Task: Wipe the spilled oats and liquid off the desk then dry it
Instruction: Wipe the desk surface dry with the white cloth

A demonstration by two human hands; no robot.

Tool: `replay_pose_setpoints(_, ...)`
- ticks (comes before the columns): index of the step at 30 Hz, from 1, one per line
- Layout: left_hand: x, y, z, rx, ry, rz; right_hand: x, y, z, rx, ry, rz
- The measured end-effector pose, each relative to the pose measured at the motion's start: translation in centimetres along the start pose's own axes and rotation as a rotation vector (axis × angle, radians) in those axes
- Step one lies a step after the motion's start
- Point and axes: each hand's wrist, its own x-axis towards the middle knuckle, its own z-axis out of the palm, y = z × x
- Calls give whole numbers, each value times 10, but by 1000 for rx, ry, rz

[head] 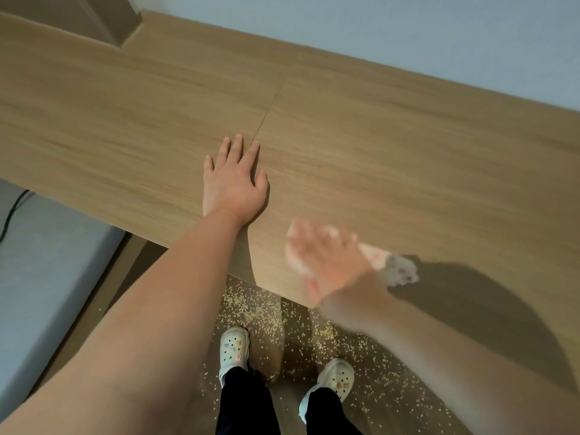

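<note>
We rest our left hand (233, 180) palm down on the light-brown wood-grain desk (376, 136), fingers straight and slightly fanned, thumb out to the right. Its bare forearm reaches in from the lower left. Our right hand (326, 262) is blurred near the desk's front edge. As far as we can tell, its fingers are spread and press on a crumpled white and pink cloth (403, 271) that sticks out to its right. The right forearm comes in from the lower right.

White clogs with charms: left clog (233, 348) at 6 o'clock, right clog (334, 379) at 5 o'clock, under black trouser legs (248, 403). Grey surface (47, 262) at 8 o'clock, black cable (12, 211) at 9 o'clock. Pale wall (408, 23) at 1 o'clock.
</note>
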Motion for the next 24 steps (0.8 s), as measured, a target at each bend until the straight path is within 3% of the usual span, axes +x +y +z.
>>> replay_pose_setpoints(2, 1, 0, 1, 1, 2, 4, -20, 0, 3, -20, -49, -394)
replay_pose_setpoints(4, 1, -1, 1, 3, 7, 2, -10, 29, -3, -96, -114, -492)
replay_pose_setpoints(6, 2, -1, 1, 4, 11, 2, 19, 65, -18, -158, -53, -234)
replay_pose_setpoints(9, 1, -1, 1, 0, 10, 1, 55, 106, -47, -54, 127, 446)
replay_pose_setpoints(10, 1, -1, 1, -1, 10, -1, 60, 105, -49, -57, 167, 586)
replay_pose_setpoints(12, 1, -1, 0, 1, 7, 0, 63, 82, -41, -161, 156, 576)
replay_pose_setpoints(15, 0, -1, 1, 6, 4, 1, 45, 49, -23, -277, -2, 95)
replay_pose_setpoints(17, 0, -1, 1, 11, 0, -2, 41, 66, -30, -239, -119, -51)
replay_pose_setpoints(19, 1, -1, 1, 16, -4, -4, 53, 97, -40, -169, -23, 112)
replay_pose_setpoints(22, 0, 0, 0, 19, -13, -6, 76, 124, -56, -77, 212, 513)
replay_pose_setpoints(24, -1, 1, -1, 22, -24, -7, 86, 109, -54, -88, 255, 551)
